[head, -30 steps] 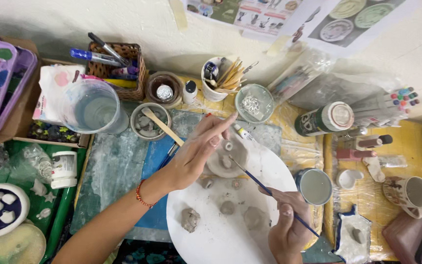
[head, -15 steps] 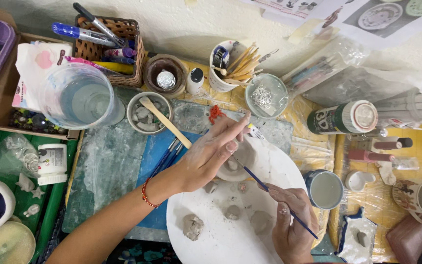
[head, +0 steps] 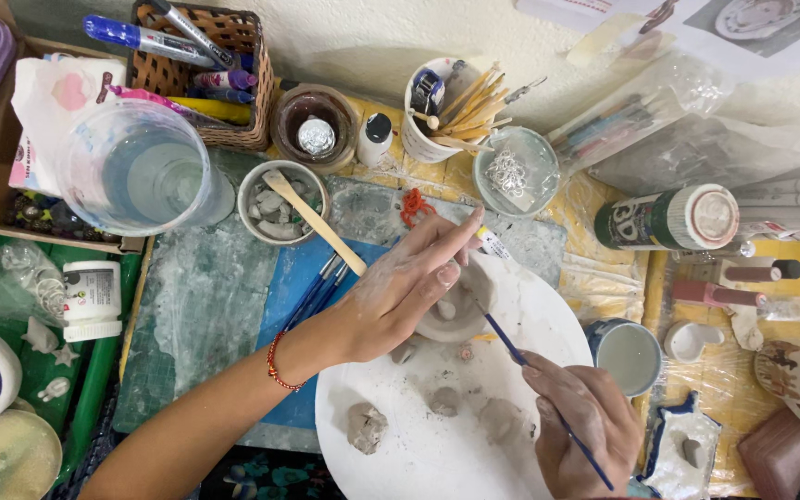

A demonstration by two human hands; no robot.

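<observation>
Cluttered craft table. Your left hand (head: 409,287) steadies soft, fragile clay bowl (head: 460,310) by rim; right hand (head: 581,421) pinches thin brush (head: 511,347), tip beside bowl.

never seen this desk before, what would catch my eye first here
At centre, the left hand, dusted with clay, steadies a small grey clay bowl on a white round plate, while the right hand touches a thin blue-handled brush to it. Grey clay lumps dot the plate. Behind, at upper left, stand a clear cup of water and a wicker basket of markers.
</observation>
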